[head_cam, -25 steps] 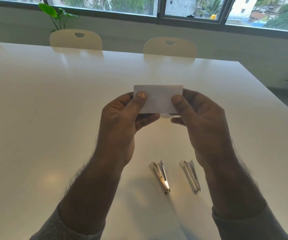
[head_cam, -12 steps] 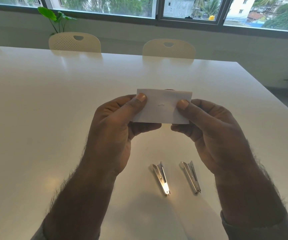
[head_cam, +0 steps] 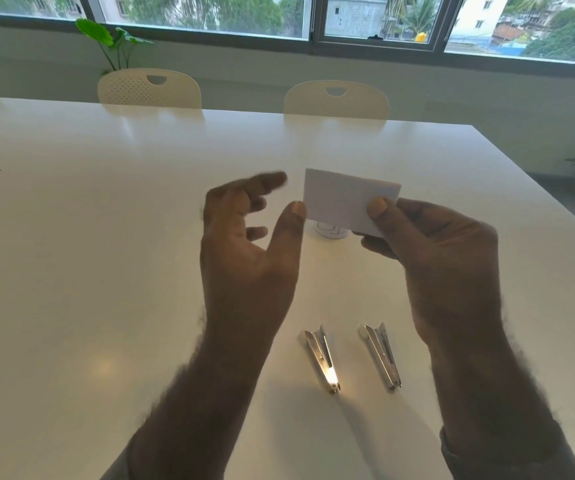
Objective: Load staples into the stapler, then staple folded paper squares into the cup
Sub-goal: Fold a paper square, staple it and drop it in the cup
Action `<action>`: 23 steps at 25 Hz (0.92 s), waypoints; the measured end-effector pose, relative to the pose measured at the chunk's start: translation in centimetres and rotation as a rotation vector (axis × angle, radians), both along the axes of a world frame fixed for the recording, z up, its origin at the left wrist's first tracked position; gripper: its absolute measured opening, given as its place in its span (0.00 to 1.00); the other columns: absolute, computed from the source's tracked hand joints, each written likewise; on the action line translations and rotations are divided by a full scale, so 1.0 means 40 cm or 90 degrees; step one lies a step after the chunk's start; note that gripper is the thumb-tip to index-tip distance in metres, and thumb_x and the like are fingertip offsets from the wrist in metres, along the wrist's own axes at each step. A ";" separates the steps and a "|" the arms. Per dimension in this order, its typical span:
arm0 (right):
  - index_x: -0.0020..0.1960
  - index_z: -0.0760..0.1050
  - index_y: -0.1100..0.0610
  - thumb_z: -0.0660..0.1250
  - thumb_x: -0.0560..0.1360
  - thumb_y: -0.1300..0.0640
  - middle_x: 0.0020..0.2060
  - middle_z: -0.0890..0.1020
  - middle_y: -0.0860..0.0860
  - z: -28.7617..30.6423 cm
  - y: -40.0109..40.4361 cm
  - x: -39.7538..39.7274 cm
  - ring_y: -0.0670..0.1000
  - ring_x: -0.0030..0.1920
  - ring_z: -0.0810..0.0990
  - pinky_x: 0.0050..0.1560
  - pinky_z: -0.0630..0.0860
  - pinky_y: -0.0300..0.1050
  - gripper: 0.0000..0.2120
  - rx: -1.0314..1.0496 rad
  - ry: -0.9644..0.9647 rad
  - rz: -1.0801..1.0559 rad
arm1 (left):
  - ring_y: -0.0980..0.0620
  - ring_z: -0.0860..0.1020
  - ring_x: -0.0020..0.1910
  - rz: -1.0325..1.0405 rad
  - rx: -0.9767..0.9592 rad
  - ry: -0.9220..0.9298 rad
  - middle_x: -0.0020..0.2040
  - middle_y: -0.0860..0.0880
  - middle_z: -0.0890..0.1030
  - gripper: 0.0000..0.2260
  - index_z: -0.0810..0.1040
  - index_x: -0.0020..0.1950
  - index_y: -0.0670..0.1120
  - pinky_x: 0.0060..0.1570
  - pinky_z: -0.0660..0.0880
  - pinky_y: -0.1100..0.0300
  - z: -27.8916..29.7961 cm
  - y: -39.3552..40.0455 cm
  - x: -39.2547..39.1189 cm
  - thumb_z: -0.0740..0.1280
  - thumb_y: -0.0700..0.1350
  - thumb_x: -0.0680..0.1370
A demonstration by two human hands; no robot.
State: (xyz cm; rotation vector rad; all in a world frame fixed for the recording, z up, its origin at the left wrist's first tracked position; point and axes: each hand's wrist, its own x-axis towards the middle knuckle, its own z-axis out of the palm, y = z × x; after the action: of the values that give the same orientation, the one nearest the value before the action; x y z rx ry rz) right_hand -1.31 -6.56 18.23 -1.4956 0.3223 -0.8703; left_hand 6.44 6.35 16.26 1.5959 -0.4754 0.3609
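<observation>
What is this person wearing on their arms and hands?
Nothing on the hands: the left hand and right hand are bare, with no gloves, rings or watch showing. The forearms are hairy. Grey sleeve cuffs show at the bottom edge, pushed well up from the wrists.

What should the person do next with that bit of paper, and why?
Probably lower the folded paper into the cup just beneath it. Only the right hand pinches it, the left hand is open beside it, and both staplers lie untouched.

Dim backlight from the windows [head_cam: 210, 12] — motion-blurred left hand [head_cam: 248, 251], glare on one stapler [head_cam: 322, 358]
</observation>
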 end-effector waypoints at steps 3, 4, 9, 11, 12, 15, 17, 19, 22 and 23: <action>0.48 0.84 0.47 0.73 0.74 0.59 0.42 0.87 0.42 -0.039 0.029 0.009 0.39 0.43 0.85 0.47 0.82 0.37 0.08 -0.168 0.028 -0.042 | 0.55 0.81 0.54 -0.136 -0.053 0.086 0.56 0.51 0.82 0.09 0.82 0.54 0.56 0.52 0.77 0.57 -0.018 -0.019 -0.019 0.67 0.53 0.76; 0.52 0.85 0.50 0.73 0.74 0.58 0.48 0.86 0.44 -0.051 0.040 0.011 0.38 0.47 0.84 0.50 0.81 0.37 0.08 -0.213 0.038 -0.032 | 0.53 0.82 0.55 -0.193 -0.085 0.144 0.56 0.49 0.83 0.12 0.82 0.55 0.55 0.55 0.78 0.53 -0.023 -0.023 -0.018 0.67 0.56 0.75; 0.60 0.82 0.49 0.69 0.76 0.53 0.61 0.80 0.39 -0.106 0.070 0.024 0.39 0.61 0.79 0.57 0.81 0.46 0.13 -0.352 0.099 0.004 | 0.53 0.83 0.54 -0.199 -0.066 0.228 0.53 0.54 0.85 0.11 0.82 0.58 0.52 0.53 0.81 0.54 -0.045 -0.018 0.014 0.66 0.53 0.79; 0.58 0.83 0.51 0.69 0.75 0.56 0.58 0.83 0.41 -0.117 0.063 0.034 0.41 0.59 0.80 0.54 0.82 0.48 0.12 -0.342 0.076 -0.012 | 0.51 0.84 0.52 -0.193 -0.097 0.253 0.50 0.51 0.86 0.09 0.83 0.55 0.50 0.50 0.81 0.54 -0.055 -0.016 0.030 0.64 0.47 0.81; 0.56 0.84 0.51 0.69 0.75 0.57 0.55 0.84 0.42 -0.123 0.055 0.039 0.43 0.57 0.81 0.52 0.82 0.48 0.11 -0.335 0.062 -0.033 | 0.50 0.84 0.50 -0.192 -0.118 0.265 0.49 0.50 0.86 0.09 0.84 0.54 0.49 0.48 0.81 0.54 -0.059 -0.017 0.038 0.63 0.45 0.81; 0.58 0.79 0.50 0.69 0.74 0.54 0.54 0.79 0.44 -0.131 0.029 0.057 0.45 0.54 0.80 0.46 0.82 0.43 0.13 -0.294 0.077 -0.092 | 0.53 0.84 0.45 -0.182 -0.124 0.285 0.42 0.55 0.85 0.10 0.84 0.49 0.50 0.43 0.82 0.55 -0.065 -0.017 0.057 0.63 0.44 0.82; 0.62 0.74 0.48 0.68 0.74 0.50 0.56 0.78 0.44 -0.138 0.017 0.067 0.43 0.52 0.79 0.43 0.79 0.34 0.17 -0.230 0.126 -0.080 | 0.56 0.83 0.43 -0.214 -0.104 0.296 0.40 0.57 0.84 0.11 0.83 0.47 0.51 0.40 0.82 0.57 -0.064 -0.014 0.066 0.62 0.44 0.82; 0.60 0.74 0.47 0.69 0.76 0.51 0.53 0.81 0.44 -0.148 0.010 0.080 0.43 0.48 0.80 0.40 0.77 0.32 0.13 -0.156 0.161 -0.029 | 0.55 0.83 0.42 -0.270 -0.104 0.319 0.40 0.55 0.84 0.11 0.83 0.46 0.50 0.40 0.81 0.56 -0.068 -0.013 0.073 0.61 0.43 0.82; 0.49 0.80 0.49 0.67 0.78 0.57 0.42 0.85 0.47 -0.156 -0.003 0.097 0.46 0.41 0.83 0.39 0.81 0.40 0.04 -0.056 0.138 0.042 | 0.51 0.82 0.46 -0.316 -0.098 0.320 0.44 0.52 0.84 0.10 0.84 0.49 0.49 0.42 0.81 0.53 -0.086 -0.015 0.093 0.62 0.45 0.82; 0.47 0.81 0.51 0.66 0.79 0.59 0.40 0.85 0.49 -0.158 -0.016 0.102 0.46 0.39 0.83 0.38 0.81 0.40 0.06 -0.007 0.121 0.053 | 0.51 0.82 0.48 -0.313 -0.085 0.313 0.45 0.52 0.84 0.09 0.84 0.50 0.50 0.44 0.81 0.52 -0.101 -0.015 0.105 0.63 0.46 0.80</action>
State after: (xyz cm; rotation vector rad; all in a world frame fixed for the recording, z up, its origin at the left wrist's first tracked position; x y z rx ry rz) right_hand 2.78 -7.19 11.92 -1.5936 0.3922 -0.6668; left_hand 10.66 5.73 12.21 1.3232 -0.4316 -0.3594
